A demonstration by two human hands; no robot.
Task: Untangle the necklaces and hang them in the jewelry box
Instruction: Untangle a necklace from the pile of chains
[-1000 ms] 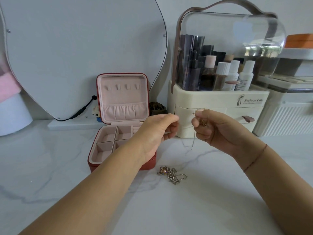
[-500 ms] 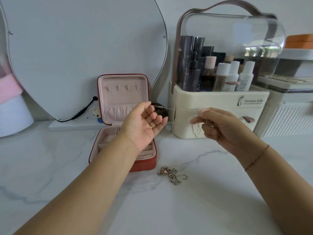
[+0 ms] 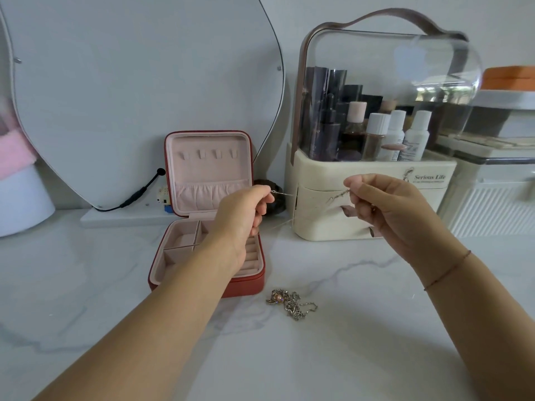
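Observation:
A thin silver necklace (image 3: 337, 195) is stretched in the air between my two hands. My left hand (image 3: 246, 211) pinches its clasp end just right of the jewelry box lid. My right hand (image 3: 385, 206) pinches the other end in front of the cream organizer. The red jewelry box (image 3: 249, 286) stands open on the marble counter, its pink lid upright with a row of small hooks (image 3: 208, 154) and a gathered pocket. A tangled heap of necklaces (image 3: 289, 303) with a pink bead lies on the counter in front of the box's right corner.
A cream cosmetics organizer (image 3: 373, 169) with a clear dome and bottles stands behind my right hand. A large mirror (image 3: 139, 82) leans on the wall at left, with a black cable at its base. White containers (image 3: 498, 192) stand at far right, a white-and-pink object (image 3: 17, 195) at far left.
My hands have drawn apart, pulling the necklace out taut. My left hand moved left toward the box lid, opened palm up, then turned over and pinched the clasp end. The heap has not moved.

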